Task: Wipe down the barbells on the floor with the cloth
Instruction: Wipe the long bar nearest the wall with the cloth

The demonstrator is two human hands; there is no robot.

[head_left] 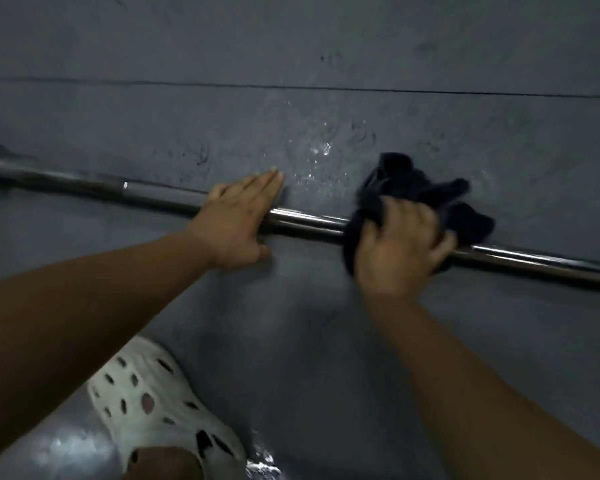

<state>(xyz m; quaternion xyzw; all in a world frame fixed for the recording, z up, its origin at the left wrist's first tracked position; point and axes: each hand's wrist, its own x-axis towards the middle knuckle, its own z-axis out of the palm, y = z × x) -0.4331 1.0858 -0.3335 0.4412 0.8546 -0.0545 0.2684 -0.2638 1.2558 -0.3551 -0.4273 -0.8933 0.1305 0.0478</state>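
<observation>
Crouching low, the person lays a flat left hand (238, 220) on the barbell (309, 225) crossing mid-frame while the right hand (400, 247) clutches the dark cloth (416, 188) around it, and that wet floor (326, 341) could let it roll.

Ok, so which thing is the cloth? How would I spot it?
Look at the grey floor, where a long shiny barbell lies across from left to right. Follow the bar to the right hand, which grips the cloth bunched over the bar. It is the only soft, dark, crumpled thing there; the left hand rests flat on bare metal.
</observation>
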